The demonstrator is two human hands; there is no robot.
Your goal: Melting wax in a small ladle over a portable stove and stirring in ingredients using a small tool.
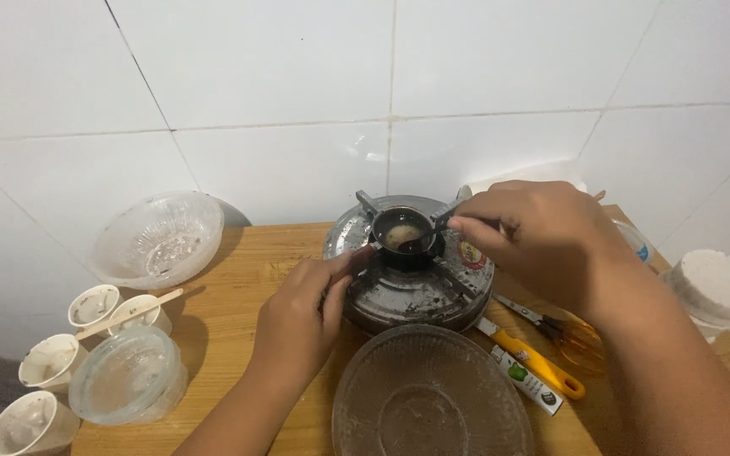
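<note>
A round metal stove (399, 291) sits on the wooden table (238, 279) against the tiled wall. On its burner stands a tiny black pan (403, 235) with pale liquid inside. My right hand (542, 241) pinches a small spoon (424, 241) whose tip dips into the pan. My left hand (306, 317) rests against the stove's left side, fingers touching the edge near the pan; I cannot tell whether it grips anything.
An empty glass bowl (428, 397) lies in front of the stove. Another clear bowl (162, 236) leans at the wall. Several small white cups (52, 359), a lidded clear container (124, 376), a yellow-handled tool (534, 359), scissors (572, 333) and a small packet (530, 380) surround it.
</note>
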